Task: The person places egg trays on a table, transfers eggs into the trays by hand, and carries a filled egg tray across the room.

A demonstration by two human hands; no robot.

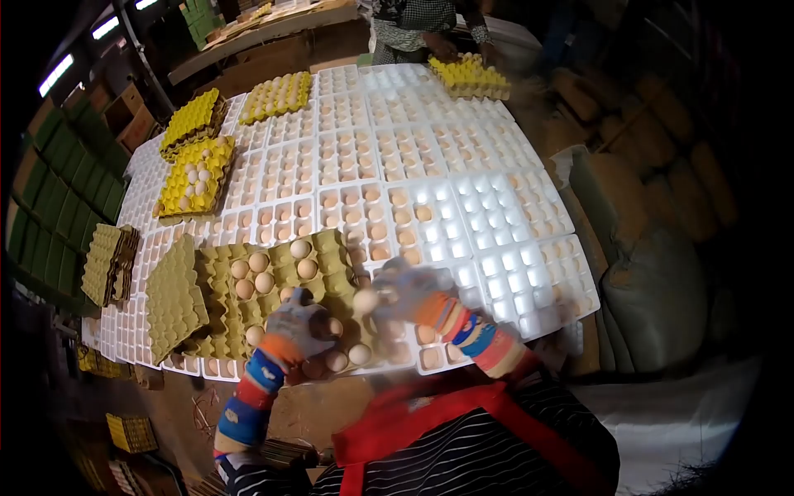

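My left hand (pixel 299 329), in a grey glove with a striped knitted sleeve, is over the brown pulp egg tray (pixel 219 285). Its fingers are curled round an egg (pixel 332 327), partly hidden by the glove. Several other eggs (pixel 263 282) sit in the tray's cups, some beside this hand. My right hand (pixel 411 289), also gloved, is smeared by motion just right of the tray. A pale, slightly blurred egg (pixel 364 300) is at its fingertips. Below it lies a white plastic tray (pixel 437 221), partly filled with eggs.
White trays of eggs (pixel 347 153) cover much of the table. Yellow trays (pixel 198 178) and stacked brown trays (pixel 107 263) stand at the left. Across the table a person (pixel 413 29) works at a yellow tray (pixel 470 78). Sacks (pixel 653 289) line the right side.
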